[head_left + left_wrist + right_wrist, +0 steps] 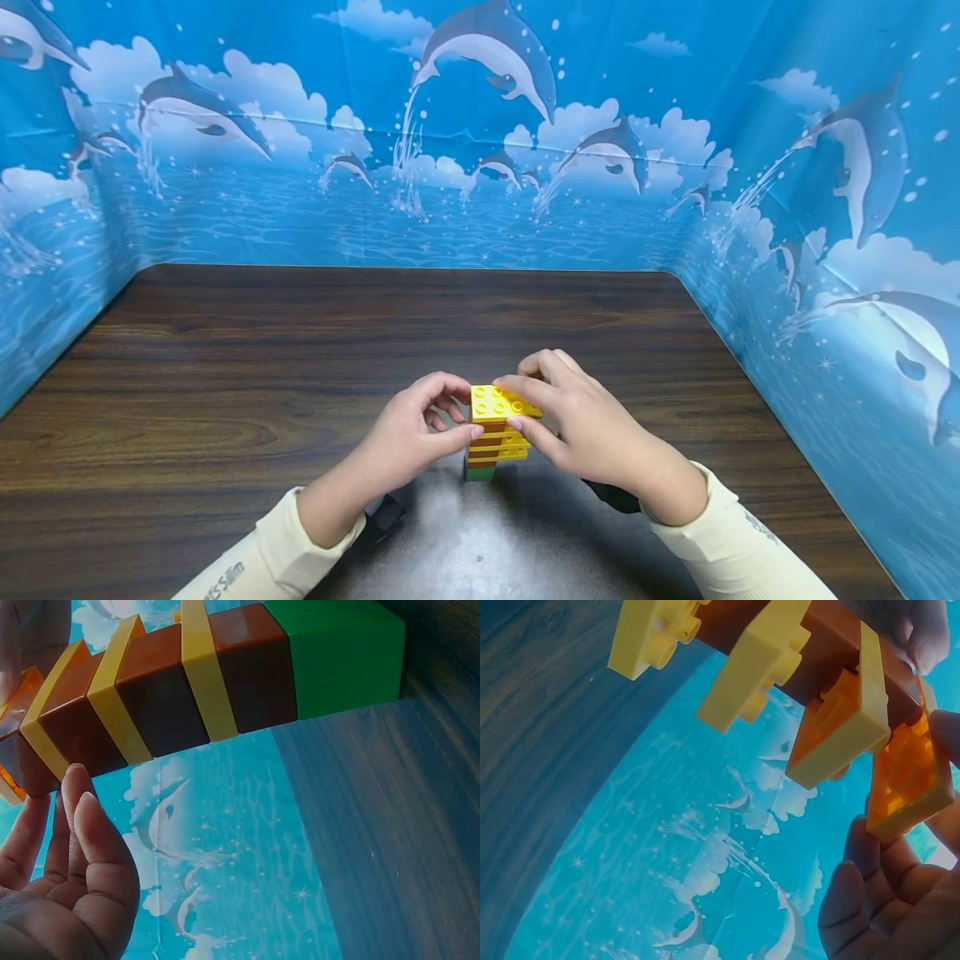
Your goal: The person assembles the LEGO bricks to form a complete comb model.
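A tower of toy building bricks stands upright on the table, with a green brick [480, 473] at its foot. Above that, brown bricks [251, 664] alternate with thin yellow ones that jut out to the right. The topmost yellow brick [489, 410] shows its round studs. My left hand [416, 425] holds the tower near its top, thumb in front and fingers at the left side. On the other side, my right hand [592, 421] pinches the jutting end of the top yellow brick, thumb below the near edge and fingers over it. Its hollow underside faces the right wrist view.
The dark wood-grain table [247, 358] reaches back to a blue curtain [420, 225] printed with dolphins, which also runs along both sides. A black band [611, 496] shows at the right wrist, and a dark device [384, 517] sits under the left.
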Available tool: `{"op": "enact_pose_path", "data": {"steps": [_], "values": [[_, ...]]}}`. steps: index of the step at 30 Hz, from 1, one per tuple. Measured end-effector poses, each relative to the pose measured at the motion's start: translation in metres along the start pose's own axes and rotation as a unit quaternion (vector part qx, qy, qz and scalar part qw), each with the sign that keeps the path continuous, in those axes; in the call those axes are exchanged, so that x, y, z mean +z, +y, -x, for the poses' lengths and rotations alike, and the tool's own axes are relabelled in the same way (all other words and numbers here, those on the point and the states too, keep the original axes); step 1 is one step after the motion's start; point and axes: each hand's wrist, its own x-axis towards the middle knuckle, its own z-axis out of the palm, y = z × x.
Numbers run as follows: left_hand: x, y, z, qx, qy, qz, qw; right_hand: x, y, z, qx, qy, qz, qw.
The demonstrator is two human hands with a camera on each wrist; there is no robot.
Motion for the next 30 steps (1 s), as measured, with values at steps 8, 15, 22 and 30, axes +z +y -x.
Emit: {"op": "enact_pose_path", "data": {"steps": [8, 15, 22, 30], "values": [[-0.0001, 0.0028, 0.0002, 0.018, 0.006, 0.009, 0.9998, 0.0029, 0.0014, 0.0001, 0.004, -0.004, -0.01, 0.9999], [0.0008, 0.0027, 0.0005, 0.027, 0.009, 0.011, 0.9995, 0.0029, 0.0015, -0.0002, 0.004, -0.005, -0.01, 0.9999], [0.0026, -0.0009, -0.0002, 0.032, 0.006, 0.016, 0.9993, 0.0011, 0.0011, -0.0006, 0.005, -0.014, 0.005, 0.9999], [0.0003, -0.0007, -0.002, 0.032, -0.006, -0.002, 0.9995, -0.0009, 0.0007, -0.0032, 0.007, -0.033, 0.033, 0.9989]]}}
